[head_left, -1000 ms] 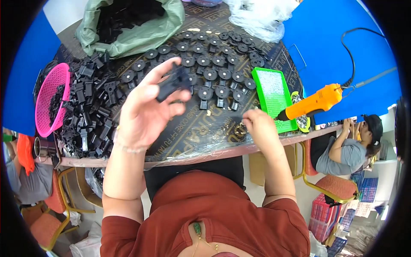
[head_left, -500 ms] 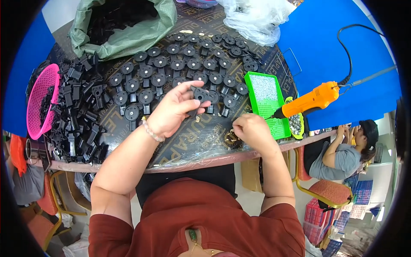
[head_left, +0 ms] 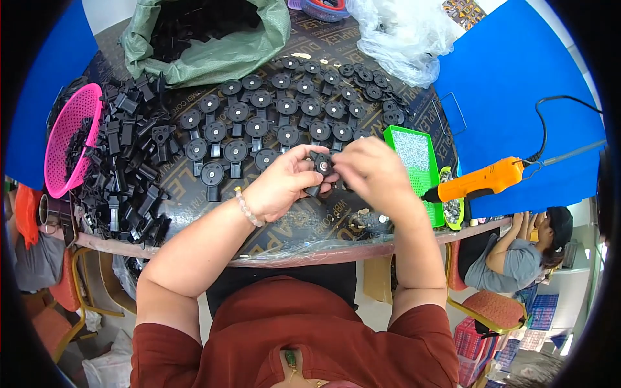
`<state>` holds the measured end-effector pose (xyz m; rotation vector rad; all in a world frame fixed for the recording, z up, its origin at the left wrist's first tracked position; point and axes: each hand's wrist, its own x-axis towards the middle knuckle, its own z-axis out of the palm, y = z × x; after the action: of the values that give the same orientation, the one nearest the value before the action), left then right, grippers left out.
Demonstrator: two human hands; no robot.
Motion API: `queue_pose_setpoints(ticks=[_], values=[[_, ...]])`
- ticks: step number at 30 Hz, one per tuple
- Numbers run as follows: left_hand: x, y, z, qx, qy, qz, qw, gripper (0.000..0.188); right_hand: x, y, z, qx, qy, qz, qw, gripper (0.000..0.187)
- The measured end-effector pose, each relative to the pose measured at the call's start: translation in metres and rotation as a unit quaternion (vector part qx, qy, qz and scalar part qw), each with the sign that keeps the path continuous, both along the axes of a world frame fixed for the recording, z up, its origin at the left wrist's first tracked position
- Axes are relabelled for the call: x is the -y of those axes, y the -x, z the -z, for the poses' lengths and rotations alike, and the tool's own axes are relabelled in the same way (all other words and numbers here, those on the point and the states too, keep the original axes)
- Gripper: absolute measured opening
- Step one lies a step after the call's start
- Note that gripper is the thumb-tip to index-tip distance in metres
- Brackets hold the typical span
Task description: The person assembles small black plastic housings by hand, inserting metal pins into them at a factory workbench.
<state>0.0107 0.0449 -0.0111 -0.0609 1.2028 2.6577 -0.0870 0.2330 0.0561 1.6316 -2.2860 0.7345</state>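
Left of the green tray (head_left: 424, 178), my left hand (head_left: 277, 187) is gripping a black, pale-centred part (head_left: 323, 164); right hand (head_left: 374, 169) is showing blurred, grip unclear.

On the table (head_left: 291, 233), the basket (head_left: 59, 139) is resting left of loose pieces (head_left: 129, 155), the sack (head_left: 213, 71) behind them, and the tray (head_left: 424, 181) right of the disc parts (head_left: 257, 126).

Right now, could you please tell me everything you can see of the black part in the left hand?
The black part looks like plastic, with a round, pale, metallic-looking spot and a lower end angled toward the person. The left hand pinches it above the table, fingers hiding some of its outline; the blurred right hand is close beside it, contact unclear.
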Motion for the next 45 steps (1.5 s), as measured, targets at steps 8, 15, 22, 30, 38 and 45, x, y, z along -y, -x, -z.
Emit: queue_pose_setpoints(ticks=[8, 15, 22, 30, 38, 45], values=[[0.002, 0.004, -0.001, 0.034, 0.024, -0.054, 0.998, 0.026, -0.029, 0.066, -0.003, -0.129, -0.087, 0.377, 0.913, 0.013], [0.004, 0.004, 0.001, 0.01, 0.014, -0.036, 0.999, 0.029, 0.021, 0.179, 0.038, -0.06, -0.128, 0.398, 0.906, 0.026], [0.007, 0.004, 0.003, -0.003, -0.013, -0.03, 0.999, 0.03, 0.037, 0.221, 0.068, -0.049, -0.197, 0.428, 0.88, 0.042], [0.007, 0.007, -0.003, 0.022, -0.022, -0.082, 0.996, 0.029, 0.048, 0.165, 0.023, -0.015, -0.01, 0.331, 0.943, 0.045], [0.015, 0.005, -0.005, -0.002, -0.059, -0.155, 0.986, 0.036, 0.005, -0.017, -0.011, 0.182, -0.053, 0.071, 0.979, 0.049], [0.005, 0.01, -0.003, -0.007, -0.072, -0.153, 0.986, 0.03, -0.034, -0.07, 0.055, 0.224, -0.08, 0.074, 0.968, 0.048]])
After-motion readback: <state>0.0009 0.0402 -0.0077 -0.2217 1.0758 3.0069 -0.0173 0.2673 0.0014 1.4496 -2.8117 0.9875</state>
